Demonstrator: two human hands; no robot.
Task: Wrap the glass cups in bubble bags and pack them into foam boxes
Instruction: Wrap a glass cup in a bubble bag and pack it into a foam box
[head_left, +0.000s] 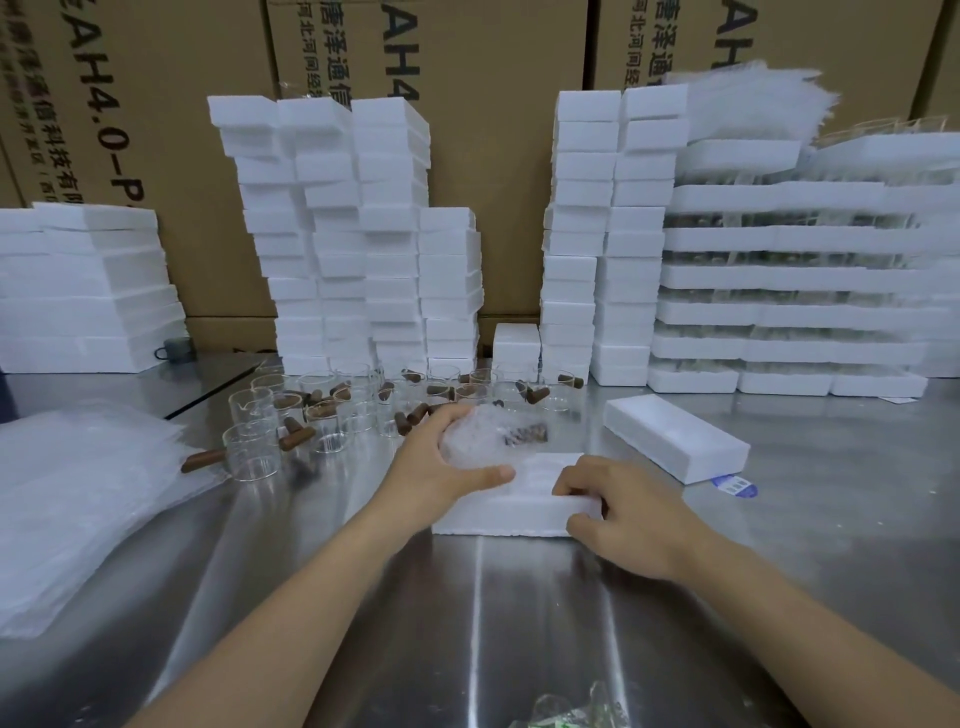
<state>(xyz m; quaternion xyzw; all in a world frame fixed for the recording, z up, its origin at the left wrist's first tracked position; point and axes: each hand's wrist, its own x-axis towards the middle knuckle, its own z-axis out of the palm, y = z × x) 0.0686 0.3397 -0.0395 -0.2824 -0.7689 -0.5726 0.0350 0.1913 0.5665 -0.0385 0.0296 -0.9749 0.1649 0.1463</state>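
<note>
Cups: one wrapped cup (480, 439) was in L hand (441, 467) over the box (498, 512); bare cups (311, 410) waited on the table (519, 597). Biggest things first, then.

Cartons (493, 52) walled the back. Against them rose foam stacks (353, 234), two main blocks w/ a gap between, prob. stock kept within reach. Right of these were trays (779, 291), layered, w/ glass showing between layers; likely the supply of unpacked cups. Table was bare steel, reflective. Bag pile (78, 493) lay at the left edge, handy to the L hand. Bare cups stood in a loose cluster mid-table, behind the box, brown handles pointing every way, several touching.

Lid (675, 441) lay flat to the right of the box and apart from it, out of the way so the cavity was open.

Box sat front-centre, open side up. R hand (623, 514) held its near right corner: fingertips (566, 486) curled over the rim, thumb on the front wall, pinching the wall between them. Judged reason: light foam slides, so it needed steadying while the cup went in.

L hand's fingers curled round the far side of the wrapped cup, thumb stretched along the near side. Handle (527, 434) showed brown through the bag, pointing right. Cup was blurred, above the box's far left part; touching the foam or not, couldn't tell. Step in hand, I'd say: seating it in the box.
</note>
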